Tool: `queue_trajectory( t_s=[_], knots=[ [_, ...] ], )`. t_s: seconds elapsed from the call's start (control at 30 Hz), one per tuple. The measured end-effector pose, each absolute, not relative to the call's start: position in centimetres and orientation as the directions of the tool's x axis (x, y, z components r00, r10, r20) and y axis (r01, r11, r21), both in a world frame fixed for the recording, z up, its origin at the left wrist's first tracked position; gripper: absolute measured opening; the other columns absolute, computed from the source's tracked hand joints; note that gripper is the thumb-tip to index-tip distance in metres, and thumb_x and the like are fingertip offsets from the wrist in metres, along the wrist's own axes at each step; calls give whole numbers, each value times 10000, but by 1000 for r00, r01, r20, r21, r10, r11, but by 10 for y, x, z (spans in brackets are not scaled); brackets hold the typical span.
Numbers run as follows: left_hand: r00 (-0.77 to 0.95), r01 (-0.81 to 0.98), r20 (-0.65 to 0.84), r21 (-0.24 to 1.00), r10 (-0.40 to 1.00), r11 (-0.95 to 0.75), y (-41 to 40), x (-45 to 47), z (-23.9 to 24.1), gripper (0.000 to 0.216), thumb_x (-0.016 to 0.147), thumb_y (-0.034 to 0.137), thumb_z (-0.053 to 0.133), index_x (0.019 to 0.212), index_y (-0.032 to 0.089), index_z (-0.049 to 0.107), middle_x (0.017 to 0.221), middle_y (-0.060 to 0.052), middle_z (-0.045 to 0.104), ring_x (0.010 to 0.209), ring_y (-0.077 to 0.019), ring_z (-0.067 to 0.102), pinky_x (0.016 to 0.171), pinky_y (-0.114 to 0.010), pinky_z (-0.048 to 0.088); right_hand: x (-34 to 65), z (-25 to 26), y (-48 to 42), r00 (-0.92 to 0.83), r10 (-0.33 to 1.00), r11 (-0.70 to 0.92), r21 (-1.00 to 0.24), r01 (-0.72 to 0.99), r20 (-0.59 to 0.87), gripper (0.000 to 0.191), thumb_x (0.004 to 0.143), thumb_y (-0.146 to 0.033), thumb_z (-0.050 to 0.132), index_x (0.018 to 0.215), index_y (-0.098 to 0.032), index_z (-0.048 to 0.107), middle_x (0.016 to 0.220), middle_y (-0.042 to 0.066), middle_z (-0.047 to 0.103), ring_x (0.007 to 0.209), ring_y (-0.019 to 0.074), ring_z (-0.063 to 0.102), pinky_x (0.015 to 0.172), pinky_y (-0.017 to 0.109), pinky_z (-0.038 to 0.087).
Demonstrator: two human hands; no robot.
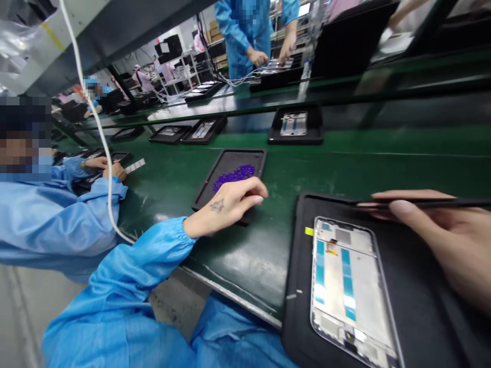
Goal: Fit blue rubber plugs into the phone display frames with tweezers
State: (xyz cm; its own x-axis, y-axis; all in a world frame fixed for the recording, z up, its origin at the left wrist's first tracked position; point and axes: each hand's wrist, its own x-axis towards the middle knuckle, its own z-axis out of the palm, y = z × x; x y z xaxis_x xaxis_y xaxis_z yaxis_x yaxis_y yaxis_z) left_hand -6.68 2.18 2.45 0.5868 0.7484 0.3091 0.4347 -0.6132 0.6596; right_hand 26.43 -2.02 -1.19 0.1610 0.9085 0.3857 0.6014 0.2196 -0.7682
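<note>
My left hand (pixel 228 204) is closed, thumb near the curled fingers, over the near edge of a small dark tray (pixel 220 163). Whatever the fingertips may hold cannot be made out. Tiny purple pieces (pixel 240 175) lie heaped in that tray. At the right, my right hand (pixel 441 230) grips slim black tweezers (pixel 414 203), held level above the far side of a larger black tray (pixel 297 286). A silver phone frame (pixel 356 276) with blue strips rests in this larger tray. A yellow tab (pixel 309 231) sticks out beside the frame.
More black trays with phone frames, one a tray (pixel 318 134), stand along the back of the green bench (pixel 383 168). A white cable (pixel 95 112) hangs at the left. A co-worker's hands (pixel 115 171) work at the left; another person (pixel 245 41) stands across the bench.
</note>
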Motion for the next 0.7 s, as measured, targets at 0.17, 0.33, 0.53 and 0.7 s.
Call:
queue_trajectory(
  t_s=[0.17,0.33,0.53,0.7],
  knots=[
    [722,-84,67,996,688,-9,13,-1,25,246,873,354,712,943,122,667,815,-17,647,724,-81,588,722,-223,462,253,-2,-27,173,934,207,-867,453,313,476,810,-654,662,912,-199,755,904,86,743,793,209,718,762,322,601],
    [730,-242,-65,906,680,346,7,20,8,322,762,343,832,913,102,681,770,-7,627,675,-60,565,706,-216,452,250,-6,-33,121,930,282,-886,369,346,390,848,-588,674,935,-215,744,947,51,741,775,189,720,733,311,616],
    [690,-293,-104,864,716,408,6,15,1,282,776,300,823,918,87,703,765,-10,631,682,-54,578,710,-201,451,248,-8,-36,136,938,262,-910,322,318,368,839,-568,701,947,-219,746,954,41,741,780,181,719,778,311,617],
    [669,-313,-102,860,736,404,6,15,1,301,796,343,804,927,88,711,771,-7,638,673,-41,570,722,-195,444,246,-5,-38,171,951,205,-937,281,259,364,834,-567,706,970,-231,736,954,41,744,834,200,721,826,331,603]
  ],
)
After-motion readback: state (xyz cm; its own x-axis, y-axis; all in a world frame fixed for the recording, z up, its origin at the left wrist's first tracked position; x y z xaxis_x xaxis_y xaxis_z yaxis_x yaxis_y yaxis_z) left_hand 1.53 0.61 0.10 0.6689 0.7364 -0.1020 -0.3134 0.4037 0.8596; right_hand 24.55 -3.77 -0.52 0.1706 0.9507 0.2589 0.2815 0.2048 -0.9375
